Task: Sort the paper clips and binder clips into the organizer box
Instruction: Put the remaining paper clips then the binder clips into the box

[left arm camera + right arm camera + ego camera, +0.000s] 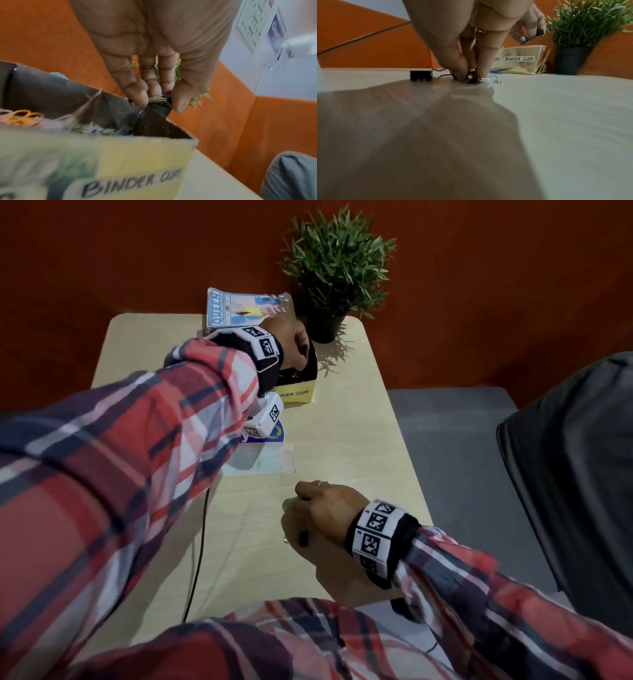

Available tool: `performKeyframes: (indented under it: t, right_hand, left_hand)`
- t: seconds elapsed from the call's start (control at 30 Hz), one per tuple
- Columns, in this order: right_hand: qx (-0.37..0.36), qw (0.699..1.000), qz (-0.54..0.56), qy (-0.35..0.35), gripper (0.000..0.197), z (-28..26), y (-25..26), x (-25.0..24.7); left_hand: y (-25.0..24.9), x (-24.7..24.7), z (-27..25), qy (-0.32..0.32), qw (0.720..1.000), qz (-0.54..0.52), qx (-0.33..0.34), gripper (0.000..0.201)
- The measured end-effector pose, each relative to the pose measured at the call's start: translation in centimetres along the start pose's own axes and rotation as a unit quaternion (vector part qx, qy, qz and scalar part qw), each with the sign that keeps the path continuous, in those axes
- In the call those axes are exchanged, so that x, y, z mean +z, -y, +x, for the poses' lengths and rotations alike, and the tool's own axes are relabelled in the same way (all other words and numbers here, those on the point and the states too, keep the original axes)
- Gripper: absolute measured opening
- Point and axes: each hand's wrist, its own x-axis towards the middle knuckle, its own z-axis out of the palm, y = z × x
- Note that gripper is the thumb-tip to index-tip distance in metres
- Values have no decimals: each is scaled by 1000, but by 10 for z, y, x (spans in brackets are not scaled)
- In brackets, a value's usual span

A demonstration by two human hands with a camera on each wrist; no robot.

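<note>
- A plaid sleeve (102,474) fills the near left of the head view and hides much of the table (359,440).
- The right hand (318,515) is low on the table near the front edge, fingertips pinching a binder clip (473,79); only its wire handles and a bit of black body show.
- A second binder clip (420,77) lies on the table just beside that hand.
- The left hand (154,47) is above the organizer box (145,162), over the compartment labelled "BINDER CLIPS"; its fingers and thumb pinch a small dark clip (160,99), mostly covered and blurred.
- The box's neighbouring compartments are blurred; orange loops (24,116) show in one.
- A potted plant (335,268) and a book (246,308) stand behind the box.
</note>
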Motion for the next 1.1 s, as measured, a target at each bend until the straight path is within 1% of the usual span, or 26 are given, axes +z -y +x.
performKeyframes:
  t: [0.03,0.07,0.1,0.13,0.2,0.23,0.27,0.3,0.33,0.4,0.47,0.5,0.6,0.67,0.77,0.83,0.9,1.0,1.03,1.1]
  right_hand:
    - [2,1000,0,12,31,6,-4,3]
    - [13,999,11,33,25,11,-9,2]
    - [31,998,25,46,12,15,-13,0]
    - [57,996,57,34,5,18,-17,-2]
    - [123,982,146,4,11,20,-27,-5]
    - [149,972,179,-17,13,20,-32,-8]
    - [170,963,204,-43,14,20,-37,-11]
    - [190,954,223,-66,15,20,-43,-14]
    - [203,947,236,-83,17,20,-49,-16]
    - [220,937,255,-93,20,22,-59,-21]
    - [233,925,280,-108,23,26,-67,-27]
    - [237,919,291,-120,23,29,-70,-34]
    - [242,910,298,-154,23,48,-81,-56]
    - [226,912,290,-181,24,66,-88,-76]
    - [196,922,252,-220,25,100,-99,-107]
    - [180,932,217,-230,23,126,-105,-125]
    - [169,945,174,-219,23,152,-109,-131]
    - [193,952,143,-188,25,182,-116,-114]
    - [209,956,127,-160,26,187,-118,-105]
    - [229,966,95,-79,29,189,-121,-88]
  left_hand:
    - [2,4,2,14,1000,13,-4,37]
    - [3,6,1,17,1000,17,-4,41]
    - [5,7,-1,6,1000,13,2,43]
    - [6,7,-5,-15,1000,5,10,44]
    - [11,5,-23,-65,997,-27,20,36]
    - [14,4,-36,-79,996,-45,17,31]
    - [18,6,-52,-79,995,-61,13,26]
    - [21,11,-71,-64,995,-71,11,23]
    - [24,17,-92,-35,997,-72,18,21]
    - [24,33,-139,62,996,-42,38,23]
    - [19,51,-181,167,985,-11,45,30]
    - [17,60,-196,198,978,3,60,33]
    - [10,86,-216,231,961,72,134,38]
    - [6,98,-215,247,950,107,159,34]
    - [1,109,-213,230,944,131,196,20]
    - [0,110,-212,219,945,132,205,15]
    - [1,111,-213,211,949,126,197,19]
    - [3,112,-217,203,955,129,175,22]
    - [4,113,-219,204,956,128,169,23]
    - [8,111,-220,212,960,113,146,22]
